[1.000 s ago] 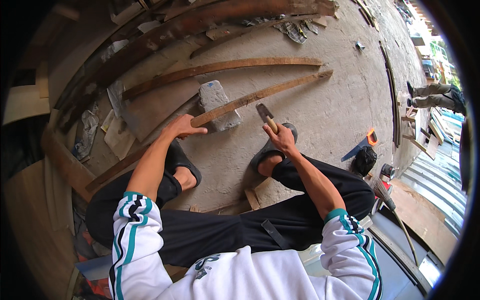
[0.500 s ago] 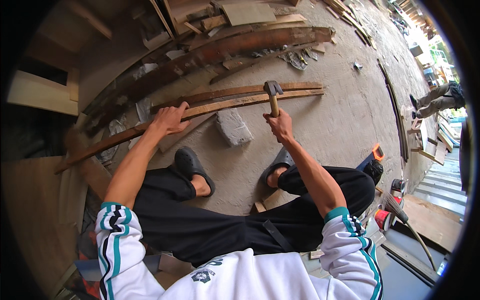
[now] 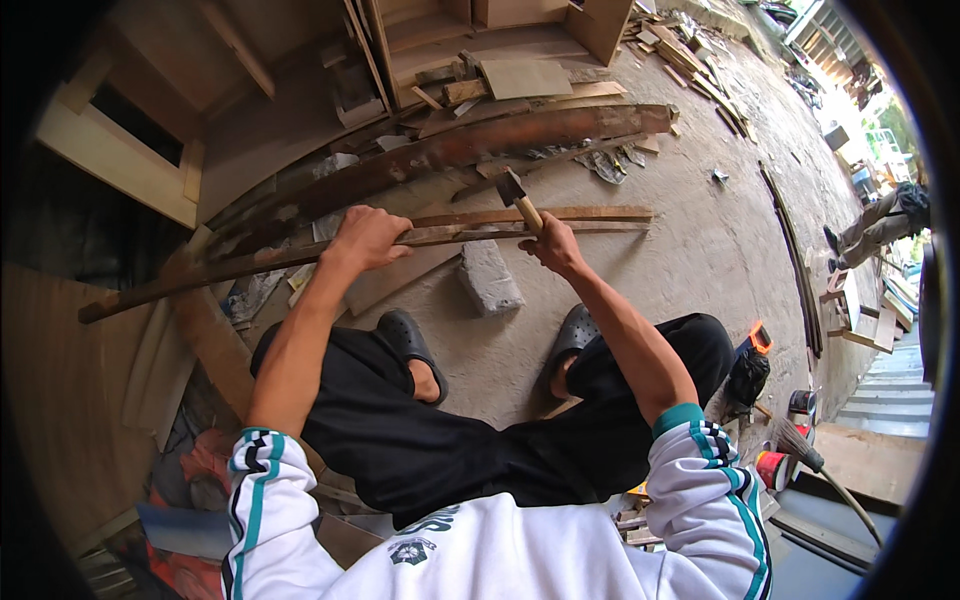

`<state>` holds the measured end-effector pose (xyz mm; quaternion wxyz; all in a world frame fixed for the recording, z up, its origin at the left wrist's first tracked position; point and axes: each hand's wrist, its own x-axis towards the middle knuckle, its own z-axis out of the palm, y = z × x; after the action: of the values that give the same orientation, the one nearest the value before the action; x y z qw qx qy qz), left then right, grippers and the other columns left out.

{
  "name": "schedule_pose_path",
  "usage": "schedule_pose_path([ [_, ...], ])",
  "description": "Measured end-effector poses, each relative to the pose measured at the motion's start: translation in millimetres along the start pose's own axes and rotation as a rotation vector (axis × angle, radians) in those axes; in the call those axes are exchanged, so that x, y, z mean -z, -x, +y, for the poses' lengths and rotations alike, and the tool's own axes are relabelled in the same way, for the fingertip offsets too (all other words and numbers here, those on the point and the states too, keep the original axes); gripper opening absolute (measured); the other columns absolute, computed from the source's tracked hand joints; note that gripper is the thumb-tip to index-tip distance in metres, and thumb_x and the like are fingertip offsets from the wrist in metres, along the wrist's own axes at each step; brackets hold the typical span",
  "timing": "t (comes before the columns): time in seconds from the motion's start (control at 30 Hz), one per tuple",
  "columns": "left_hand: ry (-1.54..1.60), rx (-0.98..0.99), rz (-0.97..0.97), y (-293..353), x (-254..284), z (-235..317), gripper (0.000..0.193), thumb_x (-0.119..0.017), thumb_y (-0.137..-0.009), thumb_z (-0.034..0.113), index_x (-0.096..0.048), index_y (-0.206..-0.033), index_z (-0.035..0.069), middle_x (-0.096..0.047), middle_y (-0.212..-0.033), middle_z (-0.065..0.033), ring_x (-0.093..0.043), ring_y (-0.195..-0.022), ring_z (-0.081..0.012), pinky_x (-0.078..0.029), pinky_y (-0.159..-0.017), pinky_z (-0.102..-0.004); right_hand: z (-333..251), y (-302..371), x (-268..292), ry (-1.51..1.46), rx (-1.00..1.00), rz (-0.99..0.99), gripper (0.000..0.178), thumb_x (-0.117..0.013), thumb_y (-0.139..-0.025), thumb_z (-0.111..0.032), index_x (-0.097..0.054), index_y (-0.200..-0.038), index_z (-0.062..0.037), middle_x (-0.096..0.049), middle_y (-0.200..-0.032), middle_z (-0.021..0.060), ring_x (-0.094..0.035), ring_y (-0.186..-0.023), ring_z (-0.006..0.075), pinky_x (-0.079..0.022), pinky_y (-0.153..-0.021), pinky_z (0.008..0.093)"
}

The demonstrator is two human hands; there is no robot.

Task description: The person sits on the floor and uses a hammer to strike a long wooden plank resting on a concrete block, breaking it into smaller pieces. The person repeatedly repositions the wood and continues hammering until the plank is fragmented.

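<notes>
A long, narrow wooden strip (image 3: 190,285) stretches across the ground in front of me. My left hand (image 3: 368,238) is closed around it a little left of the middle. In my right hand (image 3: 553,245) is a claw hammer, gripped by its pale wooden handle (image 3: 528,212). The dark hammer head (image 3: 510,187) points up and to the left, over the strips. A second wooden strip (image 3: 580,213) lies just behind the first, close alongside it. Near my feet, a rough grey block (image 3: 490,278) rests on the ground on the near side of the strips.
Beyond the strips lies a thick reddish-brown beam (image 3: 440,145), with scrap boards (image 3: 525,78) behind it. Wooden cabinet frames (image 3: 120,160) stand at the left. On the right are an orange-handled saw (image 3: 760,338), a brush (image 3: 797,440) and cans. Another person (image 3: 875,225) stands far right.
The hammer has tipped from nearly upright to leaning left. My left hand keeps hold of the strip, whose left end has swung away from me. The whole view has shifted.
</notes>
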<state>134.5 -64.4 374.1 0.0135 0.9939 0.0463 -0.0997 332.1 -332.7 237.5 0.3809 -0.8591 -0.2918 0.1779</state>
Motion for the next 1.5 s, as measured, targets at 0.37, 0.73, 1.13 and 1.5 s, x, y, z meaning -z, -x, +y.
schedule_pose_path([
  [0.37,-0.029,0.058,0.308,18,-47,-7,0.033,-0.074,-0.083,0.035,-0.071,-0.109,0.016,-0.072,-0.093,-0.0050,-0.067,-0.095,-0.0207,-0.037,-0.091,-0.0394,14,-27,-23,0.187,0.096,0.052,0.033,-0.081,-0.078,-0.023,-0.063,-0.101,-0.0073,-0.069,-0.081,0.0138,-0.068,-0.076,0.0285,-0.051,-0.069,0.0400],
  [0.73,0.978,0.963,1.548,26,-64,-41,0.094,-0.070,-0.080,0.062,-0.028,-0.151,0.018,-0.031,-0.152,-0.0107,-0.034,-0.135,-0.0331,-0.029,-0.108,-0.0523,6,-23,-4,-0.110,0.138,0.129,0.033,-0.083,-0.074,-0.019,-0.062,-0.096,-0.0048,-0.070,-0.087,0.0158,-0.068,-0.084,0.0332,-0.051,-0.075,0.0408],
  [1.13,2.207,0.801,1.257,-41,-70,-69,0.067,-0.066,-0.080,0.070,-0.053,-0.110,0.011,-0.054,-0.102,-0.0049,-0.052,-0.093,-0.0210,-0.048,-0.078,-0.0382,7,-24,10,-0.126,0.104,0.087,0.033,-0.082,-0.076,-0.021,-0.062,-0.097,-0.0034,-0.068,-0.082,0.0143,-0.066,-0.076,0.0296,-0.050,-0.070,0.0400],
  [1.5,1.979,0.557,1.660,-56,73,-42,0.033,-0.070,-0.092,0.034,-0.051,-0.086,0.008,-0.046,-0.061,0.0005,-0.047,-0.050,-0.0141,-0.046,-0.051,-0.0326,-67,1,33,-0.403,-0.075,0.063,0.031,-0.075,-0.089,-0.029,-0.060,-0.091,-0.0016,-0.061,-0.068,0.0033,-0.057,-0.053,0.0109,-0.046,-0.049,0.0282],
])
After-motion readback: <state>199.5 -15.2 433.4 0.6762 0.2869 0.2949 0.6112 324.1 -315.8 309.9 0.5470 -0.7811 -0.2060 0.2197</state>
